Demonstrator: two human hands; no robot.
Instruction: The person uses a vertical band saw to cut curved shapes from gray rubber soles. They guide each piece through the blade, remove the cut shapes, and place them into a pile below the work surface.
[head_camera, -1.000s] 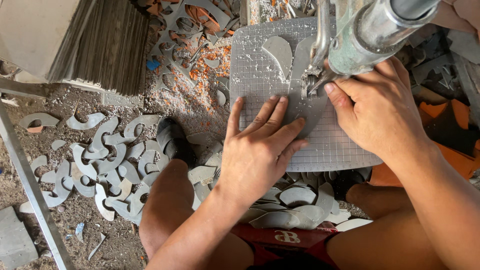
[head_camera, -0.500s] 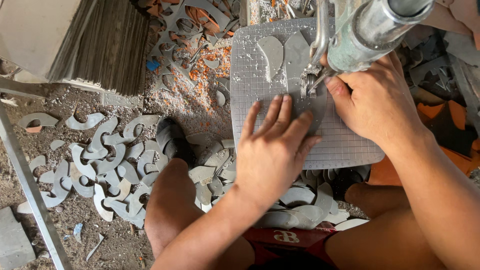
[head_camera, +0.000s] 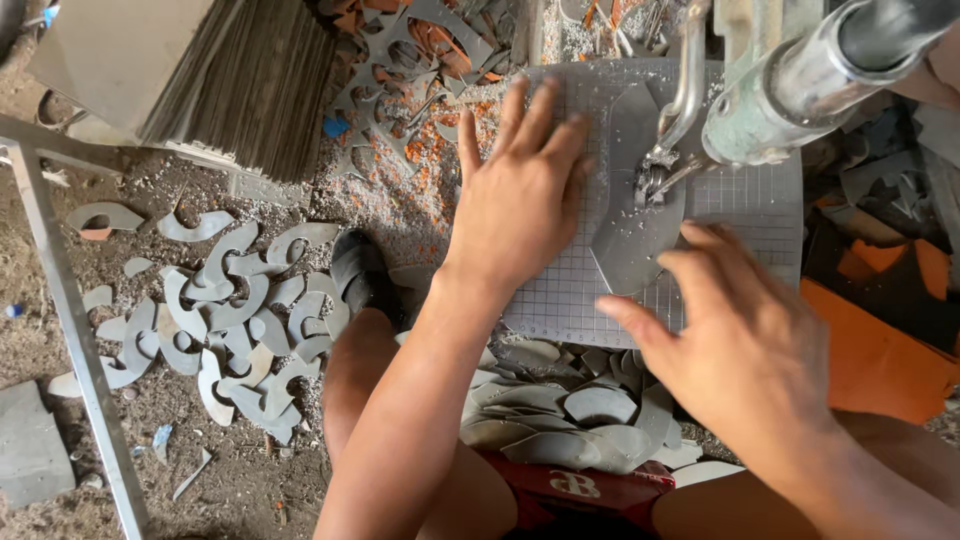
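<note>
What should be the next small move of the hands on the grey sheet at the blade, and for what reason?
Probably keep feeding the grey sheet slowly into the blade. The left hand lies flat on the gridded plate beside the sheet, and the right hand touches the sheet's near edge. The cut stands inside the sheet, so the shape looks unfinished. Fingertips are near the blade.
</note>
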